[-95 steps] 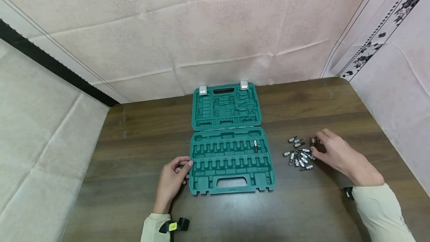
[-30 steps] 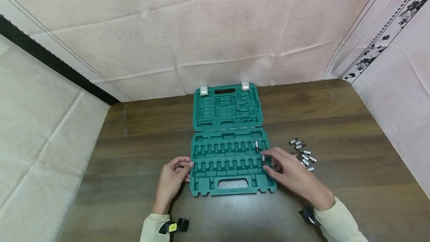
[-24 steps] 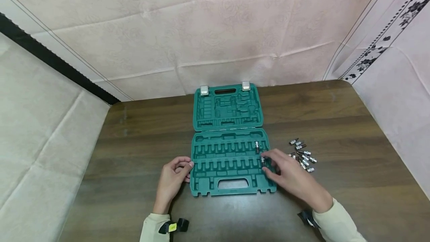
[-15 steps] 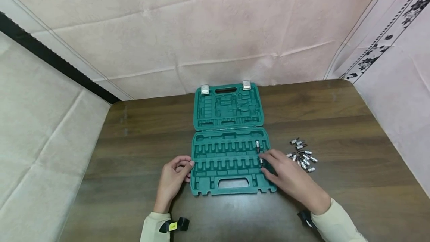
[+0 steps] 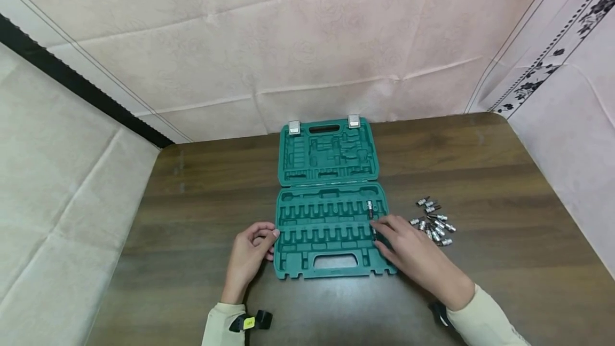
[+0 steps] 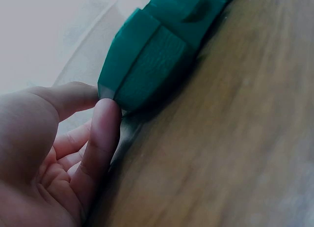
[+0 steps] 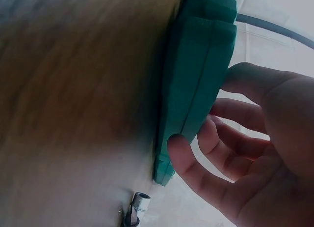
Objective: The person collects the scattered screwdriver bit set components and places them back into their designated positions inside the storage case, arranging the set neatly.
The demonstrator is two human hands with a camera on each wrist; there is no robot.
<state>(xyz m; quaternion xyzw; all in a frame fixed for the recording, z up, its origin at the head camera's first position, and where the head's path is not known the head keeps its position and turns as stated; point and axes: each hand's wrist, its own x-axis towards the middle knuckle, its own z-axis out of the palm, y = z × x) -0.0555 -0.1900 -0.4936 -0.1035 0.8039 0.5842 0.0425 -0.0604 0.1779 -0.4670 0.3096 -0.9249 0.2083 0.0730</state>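
An open green plastic socket case [image 5: 334,215] lies on the table. At its left edge my left hand [image 5: 247,255] pinches the rim, and in the left wrist view the thumb and a finger touch the green corner [image 6: 152,65]. My right hand [image 5: 413,250] reaches over the right side of the tray. Its thumb and fingers are round a small bit socket [image 5: 375,234], mostly covered, in the lower row. Another bit socket [image 5: 370,208] sits upright in the row above. In the right wrist view the case hides whatever the fingertips of the right hand [image 7: 245,143] hold.
Several loose bit sockets [image 5: 434,227] lie in a pile right of the case, close beside the right hand. The lid [image 5: 329,154], with two metal latches, lies folded back. Wooden table [image 5: 202,202] surrounds the case, and cloth walls [image 5: 307,47] stand behind.
My right hand went from the pile to the case with a bit socket, then shifted slightly left over the lower row. The left hand stays on the rim.
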